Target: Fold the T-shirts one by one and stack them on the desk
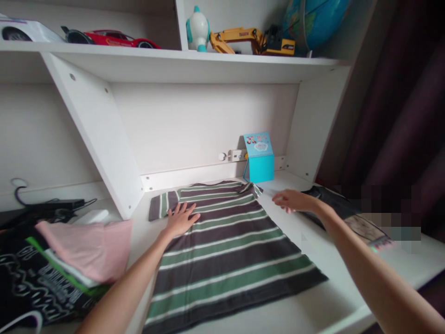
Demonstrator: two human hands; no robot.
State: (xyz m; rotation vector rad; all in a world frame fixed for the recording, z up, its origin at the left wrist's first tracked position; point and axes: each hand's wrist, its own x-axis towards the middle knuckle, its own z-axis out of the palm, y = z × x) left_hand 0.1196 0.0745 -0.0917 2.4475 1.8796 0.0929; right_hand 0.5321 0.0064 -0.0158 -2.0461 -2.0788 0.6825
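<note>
A short-sleeved T-shirt (pixel 222 250) with green, dark and white stripes lies spread on the white desk, its collar end toward the back panel. My left hand (pixel 182 219) rests flat on its upper left part, near the left sleeve, fingers spread. The left sleeve lies outstretched, while the right sleeve (pixel 254 189) looks bunched at the shoulder. Just right of that sleeve, my right hand (pixel 290 200) hovers over the desk, apart from the shirt. Its fingers are loosely bent and apart, with nothing seen in them.
Folded clothes, a pink one (pixel 93 246) among them, lie at left near a black hanger (pixel 22 197). A dark folded garment (pixel 327 202) lies at right. A blue desk calendar (pixel 260 157) stands behind. Overhead, a shelf (pixel 208 65) holds toys and a globe (pixel 316 21).
</note>
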